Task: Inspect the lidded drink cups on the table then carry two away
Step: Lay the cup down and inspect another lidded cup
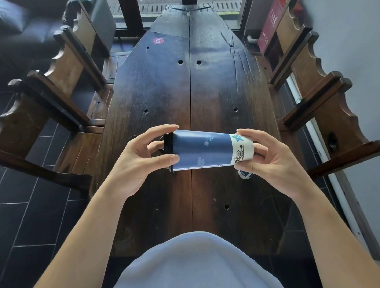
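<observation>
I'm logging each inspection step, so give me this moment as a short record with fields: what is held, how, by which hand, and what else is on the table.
held item: blue-and-white paper drink cup with black lid
orientation: on its side, lid end toward the left hand
left hand: fingers at the lid end
right hand: fingers at the base end
height: lifted above the dark wooden plank table
other cup: part of a second blue-and-white cup shows under the right hand
table marker: round red sticker numbered 6
</observation>
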`<state>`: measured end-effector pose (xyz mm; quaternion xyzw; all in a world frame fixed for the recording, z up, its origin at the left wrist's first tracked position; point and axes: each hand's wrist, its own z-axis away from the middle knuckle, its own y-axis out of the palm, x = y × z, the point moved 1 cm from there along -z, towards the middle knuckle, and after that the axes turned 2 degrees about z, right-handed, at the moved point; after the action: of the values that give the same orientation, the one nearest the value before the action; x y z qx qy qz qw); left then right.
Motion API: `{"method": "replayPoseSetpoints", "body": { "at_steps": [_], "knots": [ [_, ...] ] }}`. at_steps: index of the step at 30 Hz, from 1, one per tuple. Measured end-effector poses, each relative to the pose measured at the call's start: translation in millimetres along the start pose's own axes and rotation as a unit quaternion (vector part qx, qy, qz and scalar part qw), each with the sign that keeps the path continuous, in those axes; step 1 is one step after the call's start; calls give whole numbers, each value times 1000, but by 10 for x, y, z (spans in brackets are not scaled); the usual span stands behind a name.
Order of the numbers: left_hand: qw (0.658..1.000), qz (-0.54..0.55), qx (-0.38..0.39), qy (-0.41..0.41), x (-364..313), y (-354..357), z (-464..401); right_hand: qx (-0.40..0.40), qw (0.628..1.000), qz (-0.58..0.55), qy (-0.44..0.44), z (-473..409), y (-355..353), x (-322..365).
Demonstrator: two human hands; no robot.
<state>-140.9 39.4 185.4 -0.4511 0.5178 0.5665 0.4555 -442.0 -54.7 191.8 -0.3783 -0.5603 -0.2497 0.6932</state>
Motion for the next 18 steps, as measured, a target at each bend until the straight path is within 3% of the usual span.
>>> {"method": "replayPoseSetpoints", "body": {
  "at_steps": [18],
  "knots": [
    [1000, 7, 0, -21, -8, 3, 61, 15, 1000, -8, 9, 4, 6, -22]
  ]
}}
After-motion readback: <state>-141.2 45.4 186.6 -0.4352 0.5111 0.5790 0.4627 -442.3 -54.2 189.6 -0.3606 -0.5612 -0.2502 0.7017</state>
